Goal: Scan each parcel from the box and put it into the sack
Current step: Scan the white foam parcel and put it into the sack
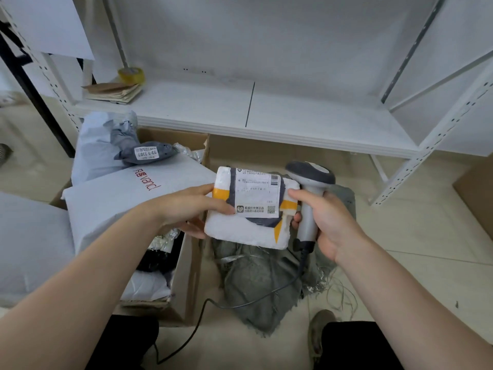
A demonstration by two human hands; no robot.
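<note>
1. Nearest the lens, at the lower edge: dark trousers [120, 343] and a greyish shoe [318, 332] on pale floor tiles [400, 236], with two bare forearms reaching forward above them.
2. Left hand [194, 209]: pinching the left edge of a white foam-wrapped parcel [234, 231] banded with yellow tape, thumb on top, fingers curled underneath.
3. Parcel: held in the air, printed label facing up, over the grey-green woven sack [256, 284] and just right of the brown cardboard box [186, 276]; inside neither.
4. Right hand [324, 222]: fingers wrapped round the handle of a grey handheld barcode scanner [310, 174], thumb laid on the parcel's right edge; scanner head just beyond the parcel's far right corner.
5. Black cable [240, 303]: trailing from the scanner's base across the sack and down towards the trousers.
6. Box: packed with more packets, among them a large white plastic mailer with red lettering [120, 198] and, behind it, a dark grey pouch with a white label [145, 153].
7. Farther back: a white metal shelf [293, 113], with a yellow tape roll [131, 75] and a stack of brown paper envelopes [114, 92] at its left end.
</note>
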